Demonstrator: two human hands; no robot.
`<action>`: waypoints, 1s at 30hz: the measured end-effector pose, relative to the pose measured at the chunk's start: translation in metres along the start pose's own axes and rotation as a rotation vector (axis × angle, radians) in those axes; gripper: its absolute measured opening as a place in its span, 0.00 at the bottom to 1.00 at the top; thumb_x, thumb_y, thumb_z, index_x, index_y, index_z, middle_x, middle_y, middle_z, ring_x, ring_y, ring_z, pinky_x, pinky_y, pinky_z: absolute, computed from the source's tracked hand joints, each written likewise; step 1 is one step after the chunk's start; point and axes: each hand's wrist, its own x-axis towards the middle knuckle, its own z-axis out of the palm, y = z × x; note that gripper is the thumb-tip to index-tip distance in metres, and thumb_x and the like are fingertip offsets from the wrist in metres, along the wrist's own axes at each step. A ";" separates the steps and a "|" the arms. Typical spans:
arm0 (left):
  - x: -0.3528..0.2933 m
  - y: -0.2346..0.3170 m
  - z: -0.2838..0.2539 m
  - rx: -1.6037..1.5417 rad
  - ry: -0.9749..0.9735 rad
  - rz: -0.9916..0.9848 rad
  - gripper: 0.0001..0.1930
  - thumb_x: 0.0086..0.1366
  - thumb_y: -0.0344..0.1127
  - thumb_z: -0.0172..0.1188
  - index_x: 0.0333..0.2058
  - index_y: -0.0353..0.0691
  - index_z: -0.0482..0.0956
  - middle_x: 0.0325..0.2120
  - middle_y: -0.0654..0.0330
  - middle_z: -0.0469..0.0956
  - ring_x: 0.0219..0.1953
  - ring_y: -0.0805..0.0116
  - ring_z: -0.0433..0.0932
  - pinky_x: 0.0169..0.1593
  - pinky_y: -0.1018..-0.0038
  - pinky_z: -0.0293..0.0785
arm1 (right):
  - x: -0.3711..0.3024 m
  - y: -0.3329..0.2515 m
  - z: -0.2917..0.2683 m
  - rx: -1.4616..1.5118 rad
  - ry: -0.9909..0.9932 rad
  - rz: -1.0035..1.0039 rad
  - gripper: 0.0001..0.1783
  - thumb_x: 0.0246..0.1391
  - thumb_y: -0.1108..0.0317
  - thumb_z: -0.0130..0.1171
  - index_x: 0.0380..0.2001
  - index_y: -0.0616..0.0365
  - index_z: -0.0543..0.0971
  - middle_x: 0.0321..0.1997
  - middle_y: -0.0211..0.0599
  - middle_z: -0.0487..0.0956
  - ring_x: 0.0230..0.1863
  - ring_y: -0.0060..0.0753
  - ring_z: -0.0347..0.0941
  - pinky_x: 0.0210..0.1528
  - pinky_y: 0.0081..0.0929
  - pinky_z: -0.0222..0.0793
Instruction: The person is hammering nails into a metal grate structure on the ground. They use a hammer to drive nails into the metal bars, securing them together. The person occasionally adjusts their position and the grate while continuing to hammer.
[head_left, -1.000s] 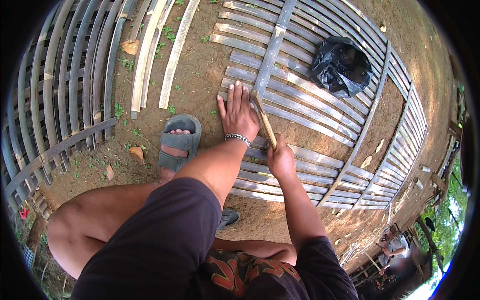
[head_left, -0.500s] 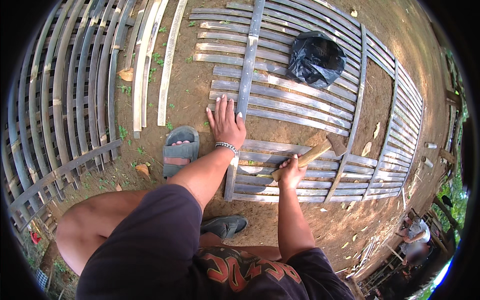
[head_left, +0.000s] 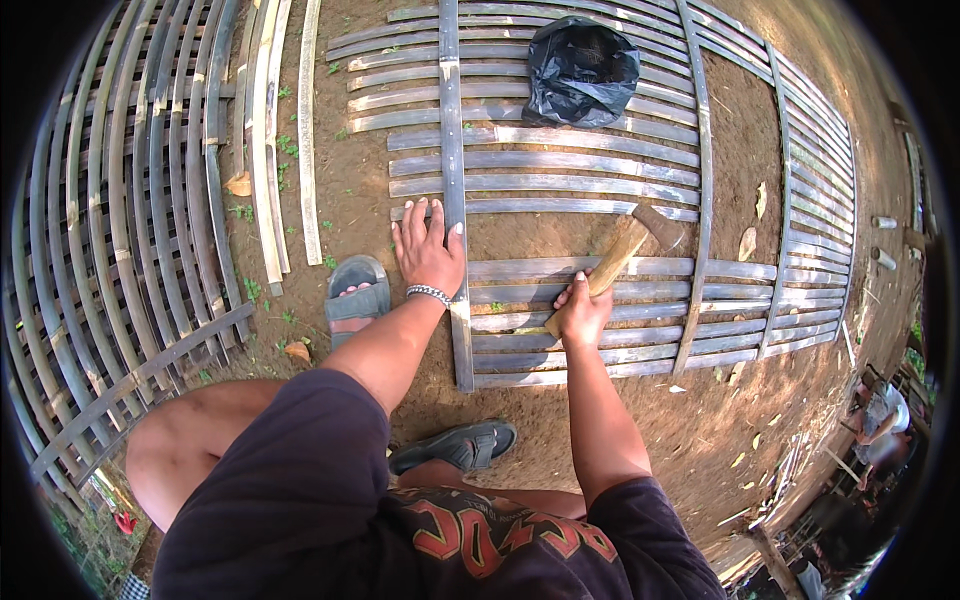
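My left hand (head_left: 430, 252) lies with fingers outstretched against the left crossbar (head_left: 452, 130) of a slatted bamboo panel (head_left: 570, 185). Its fingertips rest over the short end of a slat, and a chain bracelet circles the wrist. In my right hand (head_left: 583, 312), closed around the wooden handle, is a hatchet (head_left: 622, 250). The hatchet's dark metal head (head_left: 660, 228) points away to the far right, over the panel near the second crossbar (head_left: 703, 200). A gap between slats, with bare soil showing, lies between my two hands.
A black plastic bag (head_left: 582, 75) sits open on the panel's far part. Loose bamboo strips (head_left: 310, 140) lie to the left, beside another slatted panel (head_left: 130, 200). My sandalled feet (head_left: 358, 295) are close by. A person (head_left: 882, 415) is at the far right.
The hatchet has tilted up more steeply, its head moving farther from me over the panel. My left hand stays at the crossbar. The whole view has shifted slightly.
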 end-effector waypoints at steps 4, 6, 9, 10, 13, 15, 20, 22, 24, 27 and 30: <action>0.001 0.011 -0.022 0.082 -0.269 0.012 0.44 0.70 0.60 0.53 0.75 0.40 0.53 0.78 0.50 0.44 0.80 0.51 0.39 0.78 0.49 0.31 | 0.004 0.000 -0.007 0.011 0.008 -0.014 0.13 0.70 0.70 0.55 0.52 0.63 0.66 0.27 0.33 0.71 0.19 0.24 0.68 0.22 0.26 0.70; 0.002 0.016 -0.028 0.116 -0.370 0.016 0.48 0.70 0.64 0.52 0.76 0.39 0.47 0.79 0.50 0.38 0.80 0.51 0.34 0.78 0.50 0.27 | 0.005 0.001 -0.011 0.024 0.013 -0.010 0.13 0.70 0.70 0.55 0.51 0.63 0.66 0.27 0.33 0.71 0.19 0.24 0.69 0.22 0.25 0.70; 0.003 0.012 -0.032 0.165 -0.412 0.029 0.53 0.68 0.67 0.53 0.77 0.36 0.42 0.79 0.48 0.33 0.80 0.51 0.29 0.78 0.49 0.24 | 0.004 -0.001 -0.007 0.016 0.010 -0.002 0.13 0.70 0.70 0.55 0.51 0.63 0.66 0.26 0.33 0.71 0.18 0.24 0.69 0.21 0.25 0.70; 0.004 0.005 -0.036 0.167 -0.408 0.019 0.53 0.68 0.67 0.53 0.77 0.35 0.42 0.79 0.48 0.33 0.80 0.51 0.29 0.78 0.48 0.24 | 0.004 0.001 0.000 -0.009 -0.008 -0.010 0.13 0.70 0.70 0.55 0.51 0.63 0.66 0.26 0.33 0.72 0.18 0.24 0.69 0.21 0.25 0.70; 0.003 0.011 -0.039 0.113 -0.365 0.014 0.51 0.68 0.63 0.55 0.76 0.35 0.45 0.79 0.46 0.37 0.80 0.49 0.32 0.77 0.46 0.24 | 0.003 0.001 -0.006 -0.061 -0.007 -0.077 0.14 0.69 0.70 0.55 0.51 0.65 0.68 0.25 0.34 0.73 0.18 0.24 0.71 0.21 0.26 0.70; 0.014 0.018 -0.027 -0.060 -0.145 0.033 0.48 0.69 0.58 0.56 0.76 0.35 0.48 0.78 0.45 0.40 0.80 0.48 0.36 0.77 0.46 0.25 | 0.004 0.000 -0.009 -0.082 0.020 -0.072 0.14 0.69 0.70 0.55 0.51 0.65 0.69 0.25 0.34 0.74 0.18 0.24 0.71 0.21 0.26 0.70; 0.135 0.105 -0.028 -0.552 0.410 0.295 0.25 0.65 0.39 0.63 0.59 0.36 0.75 0.62 0.47 0.71 0.66 0.47 0.66 0.69 0.51 0.57 | 0.000 -0.005 -0.007 -0.142 0.042 -0.059 0.13 0.69 0.69 0.55 0.50 0.63 0.68 0.26 0.33 0.73 0.19 0.23 0.71 0.22 0.26 0.71; 0.202 0.146 -0.030 -0.635 0.450 0.347 0.11 0.65 0.37 0.63 0.42 0.40 0.86 0.42 0.54 0.84 0.49 0.51 0.79 0.58 0.59 0.72 | -0.002 -0.006 -0.002 -0.157 0.056 -0.054 0.13 0.69 0.69 0.55 0.50 0.64 0.68 0.26 0.33 0.73 0.18 0.23 0.71 0.22 0.26 0.71; 0.255 0.176 -0.027 -0.576 0.200 0.307 0.11 0.66 0.39 0.61 0.37 0.42 0.89 0.38 0.50 0.86 0.44 0.48 0.83 0.52 0.60 0.78 | -0.004 -0.006 0.003 -0.160 0.055 -0.045 0.13 0.69 0.68 0.56 0.50 0.64 0.69 0.25 0.33 0.73 0.18 0.23 0.71 0.22 0.26 0.71; 0.298 0.206 -0.009 -0.307 -0.113 0.383 0.14 0.66 0.41 0.61 0.43 0.41 0.88 0.41 0.45 0.85 0.46 0.45 0.84 0.53 0.59 0.79 | -0.001 -0.002 -0.003 -0.178 0.079 -0.044 0.15 0.68 0.66 0.57 0.51 0.64 0.70 0.24 0.33 0.75 0.18 0.25 0.73 0.23 0.27 0.73; 0.332 0.216 0.013 -0.060 -0.168 0.457 0.14 0.64 0.41 0.61 0.42 0.39 0.88 0.43 0.41 0.83 0.48 0.42 0.82 0.56 0.55 0.78 | 0.001 0.001 -0.005 -0.221 0.117 -0.052 0.18 0.67 0.61 0.60 0.51 0.63 0.73 0.22 0.35 0.79 0.19 0.27 0.78 0.24 0.29 0.76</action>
